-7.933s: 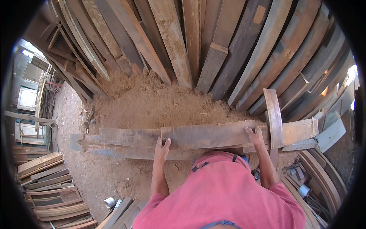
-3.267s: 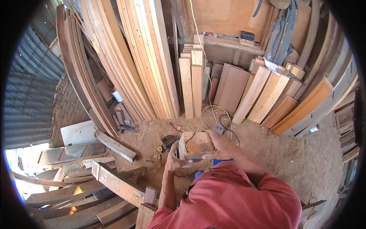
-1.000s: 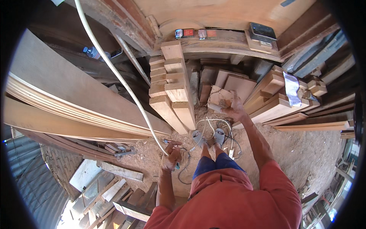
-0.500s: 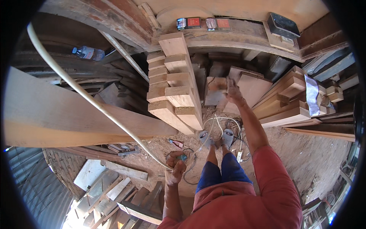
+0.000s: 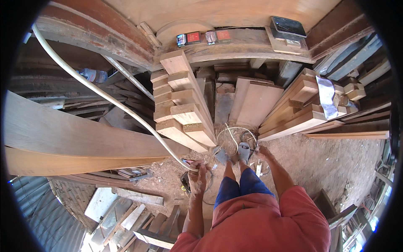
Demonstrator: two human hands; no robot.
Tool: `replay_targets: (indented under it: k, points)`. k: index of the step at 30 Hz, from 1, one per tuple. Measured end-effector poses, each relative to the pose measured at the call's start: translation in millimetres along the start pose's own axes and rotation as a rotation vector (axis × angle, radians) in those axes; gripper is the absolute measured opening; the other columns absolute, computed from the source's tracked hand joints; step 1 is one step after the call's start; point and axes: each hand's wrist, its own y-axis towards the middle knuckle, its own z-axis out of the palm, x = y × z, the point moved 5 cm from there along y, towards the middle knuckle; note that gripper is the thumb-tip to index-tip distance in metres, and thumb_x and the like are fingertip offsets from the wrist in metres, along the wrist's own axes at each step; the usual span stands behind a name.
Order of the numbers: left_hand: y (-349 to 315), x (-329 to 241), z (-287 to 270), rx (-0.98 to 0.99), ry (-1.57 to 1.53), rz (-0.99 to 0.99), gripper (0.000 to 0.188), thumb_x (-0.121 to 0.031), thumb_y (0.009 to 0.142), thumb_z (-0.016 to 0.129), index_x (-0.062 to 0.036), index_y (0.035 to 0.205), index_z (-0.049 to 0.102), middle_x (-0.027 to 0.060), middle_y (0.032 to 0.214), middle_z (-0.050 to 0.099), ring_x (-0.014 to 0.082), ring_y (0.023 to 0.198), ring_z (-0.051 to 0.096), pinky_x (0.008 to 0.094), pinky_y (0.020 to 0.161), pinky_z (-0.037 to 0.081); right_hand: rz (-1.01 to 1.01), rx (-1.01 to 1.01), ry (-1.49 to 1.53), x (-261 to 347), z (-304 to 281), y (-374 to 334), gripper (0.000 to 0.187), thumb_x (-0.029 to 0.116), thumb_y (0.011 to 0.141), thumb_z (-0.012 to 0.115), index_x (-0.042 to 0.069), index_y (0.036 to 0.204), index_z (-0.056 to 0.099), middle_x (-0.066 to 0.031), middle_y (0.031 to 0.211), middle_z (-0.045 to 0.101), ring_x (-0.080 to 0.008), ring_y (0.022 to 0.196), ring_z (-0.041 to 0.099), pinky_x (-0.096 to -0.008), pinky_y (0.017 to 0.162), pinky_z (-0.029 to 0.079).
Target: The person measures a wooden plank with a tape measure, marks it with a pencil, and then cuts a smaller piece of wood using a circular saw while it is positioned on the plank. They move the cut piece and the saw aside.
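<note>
A thick white cable (image 5: pixel 121 106) sweeps down from the upper left, and its lower end runs into my left hand (image 5: pixel 198 175). The fingers of that hand are closed around the cable. My right hand (image 5: pixel 264 153) hangs low beside my feet, near a looped thinner white cord (image 5: pixel 252 133) on the ground. Its fingers are too small and unclear to show whether they hold anything. A small white block (image 5: pixel 258 169), perhaps a plug or socket, lies just below that hand. Ahead stands a stack of thick cut timbers (image 5: pixel 184 101).
Flat boards (image 5: pixel 256 98) lean beyond my feet. More beams (image 5: pixel 300 103), with a paper sheet (image 5: pixel 327 97) on them, lie to the right. A ledge (image 5: pixel 247 44) carries small packs and a black device (image 5: pixel 288 27). A large plank (image 5: pixel 84 130) spans the left; scrap wood (image 5: pixel 138 196) lies lower left.
My right hand has come back from over the leaning boards, down to beside my right foot. My left hand still grips the cable. The view has shifted slightly.
</note>
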Motion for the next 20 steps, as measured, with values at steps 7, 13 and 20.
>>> replay_targets:
  k: [7, 13, 20]
  points:
    - [4, 32, -37, -0.021, 0.215, -0.015, 0.027, -0.019, 0.100, 0.064, 0.0004, 0.118, 0.060, 0.0117, 0.110, 0.066, 0.0195, 0.099, 0.063, 0.0333, 0.088, 0.051, 0.028, 0.048, 0.006, 38, -18, -40, 0.038, 0.036, 0.084, 0.072, 0.002, 0.100, 0.069, -0.0244, 0.096, 0.072, -0.0374, 0.093, 0.072, -0.0492, 0.079, 0.056]
    - [-31, -26, 20, 0.177, 0.949, 0.347, 0.064, -0.026, 0.089, 0.073, -0.0030, 0.144, 0.049, 0.0244, 0.135, 0.060, 0.0434, 0.128, 0.054, 0.0496, 0.110, 0.043, -0.150, -0.021, 0.030, 46, -35, -12, 0.048, 0.037, 0.086, 0.072, 0.002, 0.118, 0.066, -0.0265, 0.106, 0.070, -0.0351, 0.101, 0.070, -0.0439, 0.080, 0.056]
    - [-135, 124, -25, 0.350, 0.895, -0.190, 0.069, -0.041, 0.090, 0.072, -0.0074, 0.146, 0.050, 0.0221, 0.136, 0.063, 0.0370, 0.121, 0.064, 0.0471, 0.104, 0.049, -0.224, -0.139, 0.006, 94, -103, -49, 0.030, 0.029, 0.084, 0.070, 0.003, 0.100, 0.072, -0.0216, 0.095, 0.074, -0.0367, 0.093, 0.072, -0.0455, 0.080, 0.057]
